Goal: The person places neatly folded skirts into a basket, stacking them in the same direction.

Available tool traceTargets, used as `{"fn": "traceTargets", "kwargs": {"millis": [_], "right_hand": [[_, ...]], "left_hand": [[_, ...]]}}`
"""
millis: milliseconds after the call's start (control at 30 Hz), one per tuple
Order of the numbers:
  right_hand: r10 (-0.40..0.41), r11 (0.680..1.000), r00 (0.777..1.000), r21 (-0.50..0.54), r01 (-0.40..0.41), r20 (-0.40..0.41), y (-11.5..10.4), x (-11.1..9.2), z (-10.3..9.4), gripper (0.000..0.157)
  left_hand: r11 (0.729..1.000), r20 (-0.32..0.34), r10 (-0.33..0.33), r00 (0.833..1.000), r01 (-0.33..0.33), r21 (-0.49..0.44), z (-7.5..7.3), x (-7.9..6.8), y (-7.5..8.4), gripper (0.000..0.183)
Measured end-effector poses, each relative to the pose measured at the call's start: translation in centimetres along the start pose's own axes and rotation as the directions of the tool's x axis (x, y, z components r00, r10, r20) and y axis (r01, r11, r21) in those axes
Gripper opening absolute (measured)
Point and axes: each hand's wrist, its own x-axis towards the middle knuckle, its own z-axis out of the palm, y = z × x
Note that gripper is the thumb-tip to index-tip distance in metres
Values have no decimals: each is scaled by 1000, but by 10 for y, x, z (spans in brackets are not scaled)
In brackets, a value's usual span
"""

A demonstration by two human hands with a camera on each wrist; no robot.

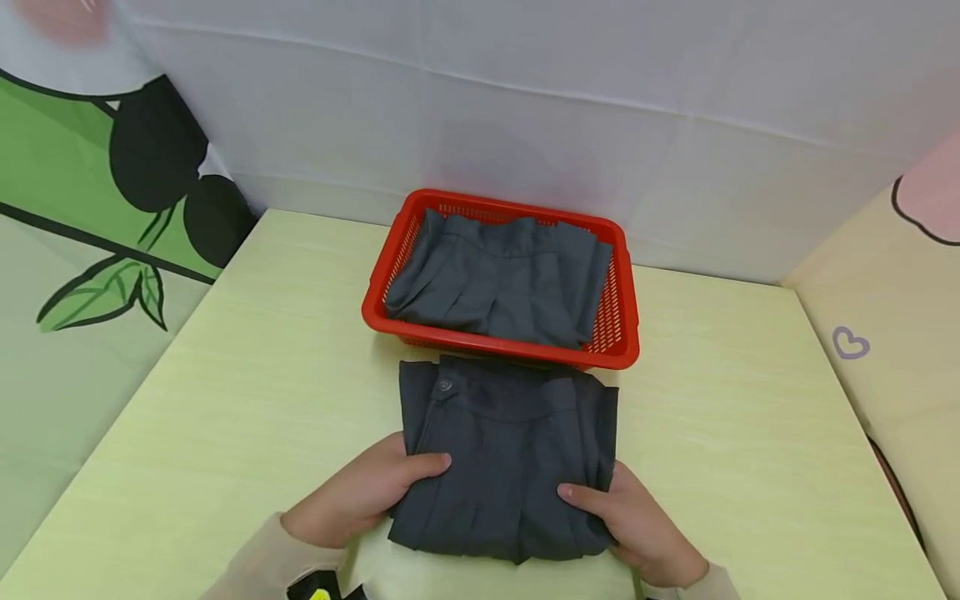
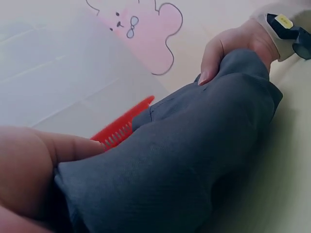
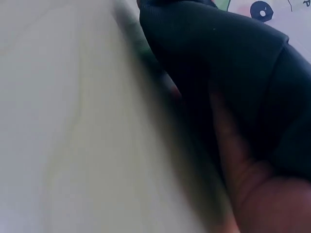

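Observation:
A folded dark grey pleated skirt (image 1: 502, 467) with a button at its waistband is held by both hands in front of the basket. My left hand (image 1: 382, 479) grips its left edge, thumb on top and fingers hidden beneath. On the opposite edge my right hand (image 1: 637, 517) does the same, its thumb lying over the pleats. In the left wrist view the skirt (image 2: 175, 150) bulges between the two hands, raised off the table at the right hand's end. Another folded grey garment (image 1: 502, 275) lies inside the red plastic basket (image 1: 498, 340).
The pale yellow-green table (image 1: 750, 433) runs back to a white cloth wall (image 1: 562, 117). Printed panels stand at both sides, a green one (image 1: 67, 167) at left and a cream one (image 1: 900, 333) at right. The basket sits near the table's back edge.

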Motion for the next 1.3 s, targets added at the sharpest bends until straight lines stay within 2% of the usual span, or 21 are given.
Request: {"fn": "traceTargets", "kwargs": {"millis": [233, 400, 567, 800, 1000, 1133, 1300], "right_hand": [[41, 999, 999, -13, -42, -23, -12, -12, 2, 71], [25, 999, 1000, -32, -25, -9, -17, -19, 3, 68], [0, 999, 1000, -33, 0, 4, -22, -24, 5, 66], [36, 998, 999, -43, -37, -27, -30, -31, 6, 67], [50, 995, 997, -80, -54, -51, -42, -40, 7, 69], [23, 991, 999, -132, -28, -38, -53, -44, 8, 65], [-73, 974, 997, -213, 78, 31, -72, -50, 4, 62]], "left_hand": [[1000, 24, 1, 1000, -2, 10, 7, -15, 12, 58], [1000, 37, -2, 999, 2, 16, 11, -24, 19, 58], [1000, 37, 0, 999, -1, 30, 14, -30, 26, 59], [1000, 75, 19, 997, -21, 20, 17, -35, 35, 57], [997, 59, 10, 998, -14, 71, 23, -43, 47, 55], [995, 74, 33, 997, -40, 94, 26, -46, 56, 53], [988, 73, 54, 996, -64, 142, 27, -50, 71, 52]]}}
